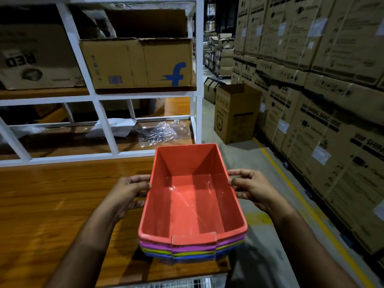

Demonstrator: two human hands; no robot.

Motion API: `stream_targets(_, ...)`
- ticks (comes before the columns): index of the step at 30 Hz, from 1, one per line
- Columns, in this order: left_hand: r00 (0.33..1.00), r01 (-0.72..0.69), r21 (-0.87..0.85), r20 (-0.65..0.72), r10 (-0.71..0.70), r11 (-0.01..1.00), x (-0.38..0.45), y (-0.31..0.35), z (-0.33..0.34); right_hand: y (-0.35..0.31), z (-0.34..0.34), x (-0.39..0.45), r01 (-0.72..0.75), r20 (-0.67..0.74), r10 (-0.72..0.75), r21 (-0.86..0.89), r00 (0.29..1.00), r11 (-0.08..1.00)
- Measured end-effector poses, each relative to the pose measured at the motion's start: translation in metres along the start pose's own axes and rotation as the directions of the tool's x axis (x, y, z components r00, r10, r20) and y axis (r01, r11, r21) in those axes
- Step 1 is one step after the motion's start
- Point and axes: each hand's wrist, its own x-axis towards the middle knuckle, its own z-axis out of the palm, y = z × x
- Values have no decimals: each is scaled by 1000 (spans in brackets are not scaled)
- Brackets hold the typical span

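A stack of nested plastic bins sits in front of me over the right end of a wooden table [52,204]. The top bin is red [193,196] and empty, with a glossy film on its floor. Under it show the rims of a pink bin [193,248], a green bin [193,253] and a blue bin [193,258]. My left hand [129,191] grips the stack's left rim, thumb on top. My right hand [252,187] grips the right rim the same way.
A white metal rack [104,119] stands behind the table, holding cardboard boxes [137,63] and clear plastic wrap [160,132]. An open carton [234,113] stands on the concrete floor. Tall stacks of cartons [322,100] line the right side beyond a yellow floor line [311,208].
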Motion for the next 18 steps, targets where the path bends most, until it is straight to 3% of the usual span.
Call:
stream_targets(13, 996, 9, 52, -88, -4, 999, -19, -3, 1, 3, 0, -8, 39, -58, -48, -145, 997, 989)
stream_targets(16, 996, -25, 65, -81, 30, 998, -28, -4, -2, -1, 2, -16, 112, -80, -133, -234, 988, 966)
stream_targets(18, 993, -64, 60, -96, 69, 996, -37, -1, 0, -6, 6, -23, 183, -105, -242, -392, 965, 901)
